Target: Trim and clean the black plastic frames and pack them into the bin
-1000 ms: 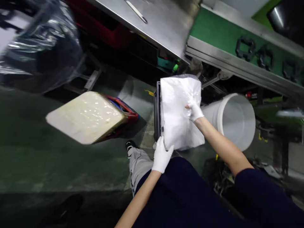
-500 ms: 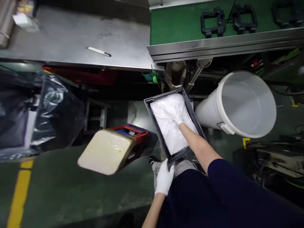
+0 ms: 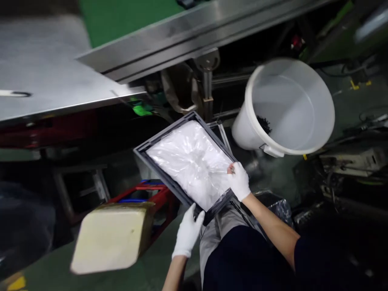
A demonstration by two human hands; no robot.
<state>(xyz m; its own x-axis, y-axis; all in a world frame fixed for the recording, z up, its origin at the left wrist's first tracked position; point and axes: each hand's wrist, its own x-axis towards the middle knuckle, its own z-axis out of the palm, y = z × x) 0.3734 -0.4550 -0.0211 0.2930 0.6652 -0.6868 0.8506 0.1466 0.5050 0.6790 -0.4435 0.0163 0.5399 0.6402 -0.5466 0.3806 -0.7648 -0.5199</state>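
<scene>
A dark grey crate (image 3: 165, 178) sits tilted in front of my body, with a clear plastic bag (image 3: 194, 157) of white contents filling it. The bag's top is wrinkled and gathered toward its middle. My left hand (image 3: 188, 231), in a white glove, grips the crate's near left corner, thumb over the rim. At the right edge, my right hand (image 3: 239, 180) has its fingers curled, and a strand of plastic stretches from the bag's middle to them. Bare fingertips show beyond that glove.
A white bucket (image 3: 251, 101) with dark bits inside stands to the right. A stool with a cream seat (image 3: 106, 240) is at the left. Ahead run a metal table (image 3: 42, 60) and a green conveyor (image 3: 130, 18) with a metal edge. A bright green object (image 3: 141, 108) hangs beneath.
My right hand has moved from the bag's middle to the crate's right edge. The crate has turned, my left hand still on its corner. The view has swung right.
</scene>
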